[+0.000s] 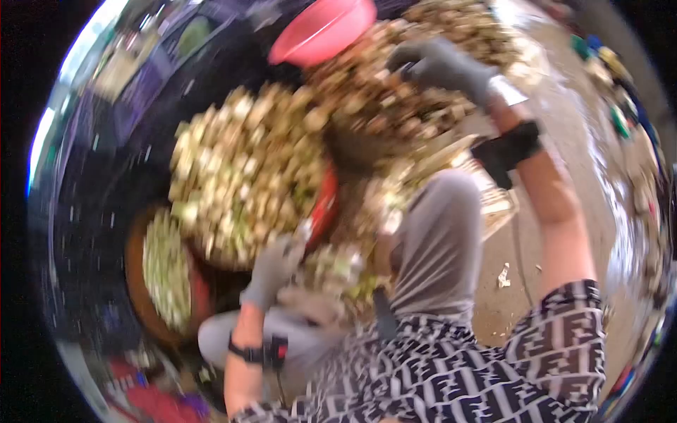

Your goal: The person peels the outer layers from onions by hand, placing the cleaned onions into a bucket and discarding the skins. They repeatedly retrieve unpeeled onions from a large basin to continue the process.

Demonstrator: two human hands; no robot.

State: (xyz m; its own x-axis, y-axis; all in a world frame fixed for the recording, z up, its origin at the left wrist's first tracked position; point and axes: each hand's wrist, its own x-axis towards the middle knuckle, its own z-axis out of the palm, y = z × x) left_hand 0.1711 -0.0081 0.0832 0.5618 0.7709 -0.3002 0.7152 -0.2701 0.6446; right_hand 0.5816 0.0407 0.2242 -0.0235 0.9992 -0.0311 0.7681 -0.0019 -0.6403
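Note:
My left hand, in a grey glove, is at the near edge of a red basin. Its fingers are closed, with a small pale, shiny bit at their tips that is too blurred to name. Pale yellow-green vegetable chunks are heaped high in that basin. My right hand, also gloved, reaches out over a pile of brownish vegetable pieces on the ground. Its fingers are curled, and something small and dark shows by them; blur hides what it is.
A pink basin stands tilted at the far side. To the left, a brown tub holds long pale-green pieces. Purple crates stand at upper left. Pale scraps lie on the wet floor to the right of my knee.

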